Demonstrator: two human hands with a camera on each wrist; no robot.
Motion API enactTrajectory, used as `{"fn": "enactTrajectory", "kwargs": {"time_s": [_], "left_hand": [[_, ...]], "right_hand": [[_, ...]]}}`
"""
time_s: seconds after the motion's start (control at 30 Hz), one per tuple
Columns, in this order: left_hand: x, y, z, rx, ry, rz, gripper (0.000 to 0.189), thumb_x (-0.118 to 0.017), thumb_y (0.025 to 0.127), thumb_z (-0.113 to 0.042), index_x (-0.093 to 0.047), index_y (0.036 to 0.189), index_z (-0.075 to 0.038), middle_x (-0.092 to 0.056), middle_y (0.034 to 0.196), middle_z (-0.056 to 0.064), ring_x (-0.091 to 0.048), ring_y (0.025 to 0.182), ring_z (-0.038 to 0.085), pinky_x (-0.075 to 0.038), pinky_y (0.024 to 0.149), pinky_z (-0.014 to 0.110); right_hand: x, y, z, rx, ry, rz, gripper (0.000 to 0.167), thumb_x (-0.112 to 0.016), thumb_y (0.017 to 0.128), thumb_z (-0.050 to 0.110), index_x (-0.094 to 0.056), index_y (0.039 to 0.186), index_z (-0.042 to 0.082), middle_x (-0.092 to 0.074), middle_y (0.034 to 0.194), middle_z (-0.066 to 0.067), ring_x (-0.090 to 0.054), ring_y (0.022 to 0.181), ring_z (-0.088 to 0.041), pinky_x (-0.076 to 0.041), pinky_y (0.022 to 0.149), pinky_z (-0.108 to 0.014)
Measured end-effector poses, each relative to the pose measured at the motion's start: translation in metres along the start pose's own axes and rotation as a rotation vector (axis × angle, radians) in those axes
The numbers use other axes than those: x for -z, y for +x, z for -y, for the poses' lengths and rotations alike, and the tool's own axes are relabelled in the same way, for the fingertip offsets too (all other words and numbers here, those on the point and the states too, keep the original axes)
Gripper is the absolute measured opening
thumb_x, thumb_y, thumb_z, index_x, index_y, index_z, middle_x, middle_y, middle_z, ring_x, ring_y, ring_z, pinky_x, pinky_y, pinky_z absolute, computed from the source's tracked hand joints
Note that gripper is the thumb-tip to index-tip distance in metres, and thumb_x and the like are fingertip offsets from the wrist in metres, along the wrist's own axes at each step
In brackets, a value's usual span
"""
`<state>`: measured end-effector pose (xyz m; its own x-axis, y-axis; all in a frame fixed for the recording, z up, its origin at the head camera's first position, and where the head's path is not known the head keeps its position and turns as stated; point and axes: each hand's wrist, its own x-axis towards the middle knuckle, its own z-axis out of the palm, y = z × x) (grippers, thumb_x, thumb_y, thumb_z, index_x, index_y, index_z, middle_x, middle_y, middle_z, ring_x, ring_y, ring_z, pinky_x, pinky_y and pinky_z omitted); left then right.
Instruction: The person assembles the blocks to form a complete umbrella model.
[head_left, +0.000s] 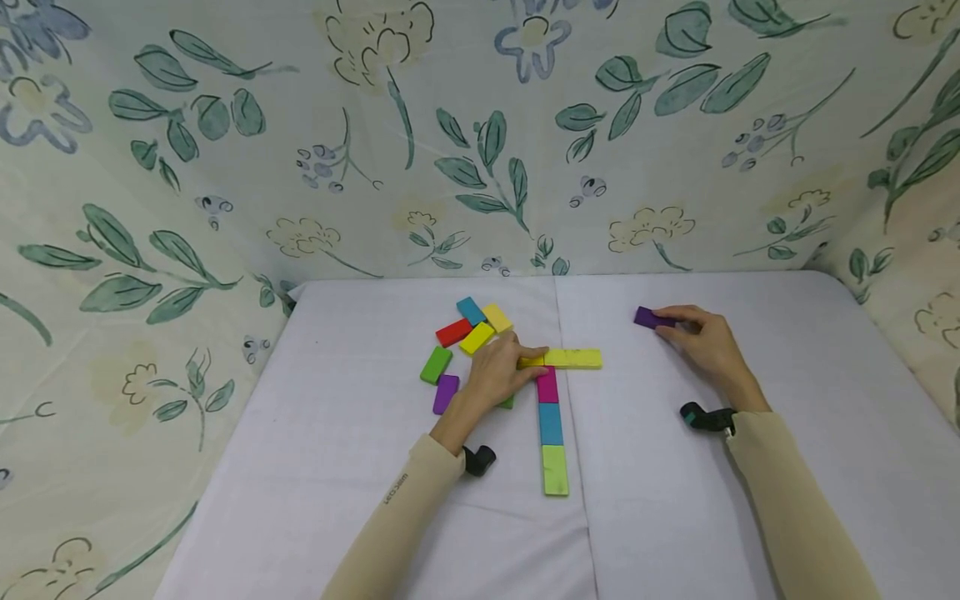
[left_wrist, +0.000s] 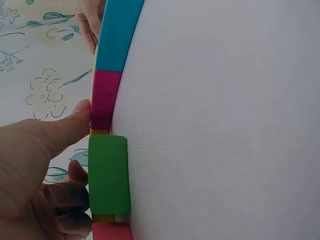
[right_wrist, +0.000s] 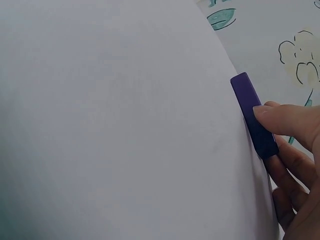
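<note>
Now pinching a purple block [head_left: 646,317] by its right end with the right hand [head_left: 701,343], near the far edge of the surface [head_left: 660,508], right of centre; with the left hand [head_left: 495,371], pinching a yellow block [head_left: 531,362], well apart leftward. Holding the purple block's long axis roughly along the far edge, free end pointing left.

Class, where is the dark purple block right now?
In the head view, the dark purple block is right of centre, pinched by the right hand, up and right of the rightmost yellow block.
</note>
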<state>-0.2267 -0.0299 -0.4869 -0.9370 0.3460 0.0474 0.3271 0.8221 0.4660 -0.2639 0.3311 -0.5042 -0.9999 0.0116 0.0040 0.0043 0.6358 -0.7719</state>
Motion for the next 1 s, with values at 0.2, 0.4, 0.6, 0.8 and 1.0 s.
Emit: {"fn": "enactTrajectory", "kwargs": {"time_s": [0.2,0.4,0.6,0.8,1.0], "left_hand": [[-0.001,-0.001,0.0,-0.005,0.005,0.0,0.043,-0.077,0.091,-0.044,-0.069,0.132,-0.033,-0.043,0.082,0.0,-0.038,0.067,0.013,-0.027,0.058,0.02],[-0.002,-0.004,0.002,-0.029,-0.018,-0.014,0.045,-0.078,0.091,-0.042,-0.069,0.133,-0.029,-0.046,0.084,0.0,-0.039,0.068,0.012,-0.028,0.059,0.019],[-0.002,-0.008,0.004,0.007,-0.08,-0.03,0.04,-0.081,0.089,-0.04,-0.074,0.125,-0.024,-0.055,0.084,-0.003,-0.042,0.066,0.012,-0.028,0.058,0.02],[-0.002,-0.01,0.001,0.005,-0.066,-0.033,0.038,-0.081,0.089,-0.039,-0.075,0.122,-0.024,-0.057,0.081,-0.003,-0.044,0.062,0.012,-0.03,0.055,0.02],[0.0,-0.011,0.0,0.04,-0.077,-0.027,0.037,-0.082,0.088,-0.04,-0.076,0.12,-0.024,-0.066,0.084,-0.001,-0.044,0.061,0.012,-0.03,0.054,0.02]], "right_hand": [[0.0,0.001,-0.002,-0.006,0.0,-0.002,0.04,-0.069,0.101,0.033,-0.069,0.135,0.011,-0.055,0.152,-0.018,-0.038,0.15,-0.043,-0.029,0.123,-0.058],[0.0,0.001,-0.003,-0.009,0.001,0.001,0.04,-0.069,0.101,0.034,-0.069,0.135,0.012,-0.055,0.151,-0.017,-0.038,0.15,-0.043,-0.029,0.123,-0.058],[0.001,0.001,-0.004,-0.014,0.006,0.003,0.041,-0.068,0.101,0.036,-0.069,0.135,0.013,-0.055,0.151,-0.016,-0.038,0.15,-0.042,-0.028,0.124,-0.058],[0.002,0.002,0.001,0.026,-0.049,-0.004,0.037,-0.07,0.1,0.032,-0.073,0.129,0.01,-0.063,0.138,-0.017,-0.052,0.134,-0.038,-0.041,0.112,-0.054],[0.004,-0.002,0.011,0.063,-0.147,0.032,0.037,-0.075,0.096,0.033,-0.075,0.126,0.011,-0.064,0.129,-0.016,-0.055,0.108,-0.028,-0.044,0.084,-0.035]]}}
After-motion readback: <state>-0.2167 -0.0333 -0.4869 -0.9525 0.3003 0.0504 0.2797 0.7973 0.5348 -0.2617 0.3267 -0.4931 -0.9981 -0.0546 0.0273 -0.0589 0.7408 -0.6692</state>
